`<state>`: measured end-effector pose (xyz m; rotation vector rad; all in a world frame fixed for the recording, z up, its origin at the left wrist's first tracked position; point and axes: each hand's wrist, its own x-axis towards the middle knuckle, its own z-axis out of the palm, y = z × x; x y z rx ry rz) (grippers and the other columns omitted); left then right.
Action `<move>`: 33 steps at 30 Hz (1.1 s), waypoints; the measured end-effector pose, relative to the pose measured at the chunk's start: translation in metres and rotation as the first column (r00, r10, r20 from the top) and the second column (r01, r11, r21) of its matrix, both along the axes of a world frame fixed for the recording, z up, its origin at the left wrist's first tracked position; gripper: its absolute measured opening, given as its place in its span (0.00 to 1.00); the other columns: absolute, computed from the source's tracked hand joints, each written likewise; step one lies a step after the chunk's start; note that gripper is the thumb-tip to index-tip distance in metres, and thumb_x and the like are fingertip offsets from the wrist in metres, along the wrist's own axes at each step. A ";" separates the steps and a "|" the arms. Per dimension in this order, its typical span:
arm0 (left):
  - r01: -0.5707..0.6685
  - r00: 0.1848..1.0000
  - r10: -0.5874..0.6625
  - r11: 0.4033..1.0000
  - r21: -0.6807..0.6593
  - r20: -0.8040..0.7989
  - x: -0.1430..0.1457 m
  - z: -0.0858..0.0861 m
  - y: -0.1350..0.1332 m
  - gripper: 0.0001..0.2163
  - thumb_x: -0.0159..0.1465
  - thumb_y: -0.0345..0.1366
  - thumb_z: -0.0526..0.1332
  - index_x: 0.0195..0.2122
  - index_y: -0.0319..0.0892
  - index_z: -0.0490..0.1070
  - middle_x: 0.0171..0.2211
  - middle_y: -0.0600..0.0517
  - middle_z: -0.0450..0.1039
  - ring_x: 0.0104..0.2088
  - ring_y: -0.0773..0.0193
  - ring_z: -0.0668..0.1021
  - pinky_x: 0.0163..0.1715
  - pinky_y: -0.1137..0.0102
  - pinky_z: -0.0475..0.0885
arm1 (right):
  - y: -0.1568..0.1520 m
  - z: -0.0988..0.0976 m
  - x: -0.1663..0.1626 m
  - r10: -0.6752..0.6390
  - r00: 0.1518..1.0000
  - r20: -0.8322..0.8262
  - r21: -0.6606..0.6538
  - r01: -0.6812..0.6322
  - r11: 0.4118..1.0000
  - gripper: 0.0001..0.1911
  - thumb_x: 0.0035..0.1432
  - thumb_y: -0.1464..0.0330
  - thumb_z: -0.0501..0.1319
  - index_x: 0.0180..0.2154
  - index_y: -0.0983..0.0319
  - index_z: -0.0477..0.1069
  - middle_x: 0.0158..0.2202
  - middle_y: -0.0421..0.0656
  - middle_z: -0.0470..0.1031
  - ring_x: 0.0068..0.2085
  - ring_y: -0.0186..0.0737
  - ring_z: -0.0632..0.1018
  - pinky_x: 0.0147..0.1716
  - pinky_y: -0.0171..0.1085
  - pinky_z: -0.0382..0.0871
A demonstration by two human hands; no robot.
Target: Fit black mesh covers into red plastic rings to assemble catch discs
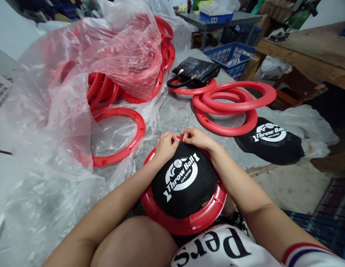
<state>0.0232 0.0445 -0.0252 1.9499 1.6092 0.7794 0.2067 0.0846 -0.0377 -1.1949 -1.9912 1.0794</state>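
Note:
A red plastic ring [186,224] rests on my lap. Over its opening lies a round black mesh cloth [200,196] printed with white "Throw Ball" lettering. At the far edge of the ring, my left hand [167,145] pinches the cloth's edge against the rim. Close beside it, my right hand [197,137] pinches the same edge, its fingertips only a little apart from the left ones. Fingers cover the exact spot where cloth and rim meet. Along the near side, the cloth's edge lies inside the ring and the red rim is bare.
A plastic bag [128,48] of red rings stands at the left, with a loose ring [140,129] before it. Stacked rings [239,105], a black handbag [199,69] and more printed black mesh [275,148] lie ahead and right. Behind stand a blue crate [242,50] and a wooden table [306,48].

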 end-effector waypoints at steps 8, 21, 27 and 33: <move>-0.038 0.999 0.036 0.998 -0.059 -0.021 0.002 0.000 0.004 0.07 0.61 0.29 0.59 0.26 0.43 0.70 0.47 0.48 0.78 0.49 0.57 0.77 0.54 0.60 0.69 | -0.002 0.003 -0.004 -0.046 0.996 0.077 0.011 0.045 0.999 0.07 0.48 0.76 0.62 0.22 0.62 0.68 0.39 0.43 0.78 0.38 0.38 0.76 0.42 0.34 0.69; -0.102 0.987 0.084 0.986 -0.132 -0.137 0.006 0.002 0.015 0.04 0.58 0.30 0.60 0.26 0.42 0.71 0.38 0.47 0.76 0.41 0.57 0.77 0.46 0.63 0.70 | -0.006 0.016 -0.010 -0.119 0.980 0.160 -0.045 0.128 0.991 0.06 0.45 0.77 0.60 0.22 0.62 0.68 0.32 0.40 0.75 0.30 0.33 0.72 0.32 0.31 0.65; 0.036 0.975 0.005 0.983 -0.181 0.221 -0.012 -0.001 0.018 0.06 0.60 0.35 0.61 0.27 0.41 0.73 0.39 0.49 0.78 0.40 0.60 0.78 0.48 0.65 0.72 | -0.004 0.006 -0.009 -0.162 0.984 0.072 -0.063 0.166 0.984 0.08 0.47 0.76 0.60 0.32 0.63 0.73 0.31 0.39 0.76 0.32 0.36 0.75 0.35 0.34 0.68; -0.021 0.989 0.037 0.994 -0.111 0.142 -0.042 0.006 0.008 0.10 0.59 0.26 0.55 0.33 0.42 0.76 0.39 0.49 0.79 0.44 0.58 0.79 0.54 0.62 0.71 | -0.008 0.011 -0.012 -0.086 0.995 0.045 0.282 0.070 0.957 0.13 0.50 0.78 0.57 0.36 0.61 0.76 0.47 0.46 0.77 0.50 0.45 0.76 0.55 0.46 0.67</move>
